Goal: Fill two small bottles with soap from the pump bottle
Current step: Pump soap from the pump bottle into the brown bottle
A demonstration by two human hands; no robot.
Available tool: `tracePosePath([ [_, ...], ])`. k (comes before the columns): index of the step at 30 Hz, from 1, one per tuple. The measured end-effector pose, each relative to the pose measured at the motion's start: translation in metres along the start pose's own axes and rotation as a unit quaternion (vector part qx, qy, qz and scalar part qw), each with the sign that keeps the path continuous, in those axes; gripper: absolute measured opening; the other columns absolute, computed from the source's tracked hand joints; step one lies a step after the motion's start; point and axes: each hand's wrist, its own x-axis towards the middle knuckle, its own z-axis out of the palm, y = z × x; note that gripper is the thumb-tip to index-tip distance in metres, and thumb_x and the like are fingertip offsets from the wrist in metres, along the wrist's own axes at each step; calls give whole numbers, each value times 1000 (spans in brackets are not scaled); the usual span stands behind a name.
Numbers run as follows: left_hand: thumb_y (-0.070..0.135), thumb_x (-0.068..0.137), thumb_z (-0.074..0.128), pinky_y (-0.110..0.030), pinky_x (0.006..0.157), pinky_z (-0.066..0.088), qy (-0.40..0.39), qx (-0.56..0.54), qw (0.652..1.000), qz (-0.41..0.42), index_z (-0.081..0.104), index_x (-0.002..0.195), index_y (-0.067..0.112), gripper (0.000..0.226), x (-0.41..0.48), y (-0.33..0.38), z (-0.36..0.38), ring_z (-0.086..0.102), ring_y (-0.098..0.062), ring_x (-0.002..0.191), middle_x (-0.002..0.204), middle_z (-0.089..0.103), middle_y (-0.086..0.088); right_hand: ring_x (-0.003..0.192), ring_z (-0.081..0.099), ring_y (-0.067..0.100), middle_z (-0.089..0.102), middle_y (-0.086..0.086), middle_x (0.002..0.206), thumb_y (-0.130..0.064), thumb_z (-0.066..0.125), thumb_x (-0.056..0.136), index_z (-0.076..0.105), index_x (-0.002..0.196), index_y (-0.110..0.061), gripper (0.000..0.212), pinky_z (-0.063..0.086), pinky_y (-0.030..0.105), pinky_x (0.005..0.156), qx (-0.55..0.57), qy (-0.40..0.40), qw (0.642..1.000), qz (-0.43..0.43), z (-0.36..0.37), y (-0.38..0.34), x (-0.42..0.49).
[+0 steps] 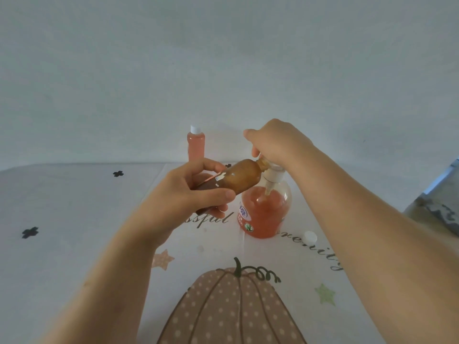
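Small amber-brown plastic bottle (238,180) is looking light and maybe soap-slick, so the left hand (183,194) is gripping its lower body, tilting its mouth to the nozzle of the clear pink-soap pump bottle (265,214) on the desk, while the right hand (278,142) is clasping its pump top.

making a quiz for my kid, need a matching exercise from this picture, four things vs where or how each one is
Things
1. small round brown bottle
2. small clear bottle of pink soap
3. loose round white cap
4. large clear pump bottle of orange-pink soap

States
A. lying on the tablecloth
B. standing capped at the back
C. tilted in the left hand, mouth at the pump
D. upright, right hand over its pump top

Pairs: 1-C, 2-B, 3-A, 4-D
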Motion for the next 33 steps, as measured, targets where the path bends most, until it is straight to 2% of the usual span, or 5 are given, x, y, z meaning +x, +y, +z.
tracePosePath([
  [10,14,61,80,-36,73,61,17,-12,1000,17,67,102,13,43,-3,1,4,69,-26,68,82,73,-8,78,66,24,71,3,82,-42,45,94,73,94,-14,40,45,31,70,7,-2,1000,-3,-6,-4,-3],
  [16,-2,75,77,-24,64,56,26,-16,999,39,66,102,13,32,-5,4,7,69,-25,68,82,73,-8,74,65,25,70,3,81,-41,44,95,71,95,-14,38,51,34,76,-12,8,1000,-4,-16,-7,-4],
  [19,0,75,77,-28,67,59,27,-7,999,37,67,102,15,32,-4,4,5,70,-26,69,83,73,-9,67,62,23,67,3,75,-41,43,96,71,94,-15,38,44,29,65,-20,13,1000,-5,-14,-8,-3],
  [23,3,73,79,-37,76,61,18,-2,999,26,67,102,16,34,-3,2,2,70,-26,68,90,74,-11,73,63,24,70,2,81,-42,42,96,72,94,-14,41,42,30,66,-17,9,1000,1,-8,-5,-1],
  [33,0,74,78,-17,61,52,18,12,1000,10,66,100,17,33,-2,0,1,69,-22,64,88,75,-8,83,65,25,71,2,90,-47,40,96,72,95,-16,44,44,33,72,-15,-8,1000,3,2,0,2],
])
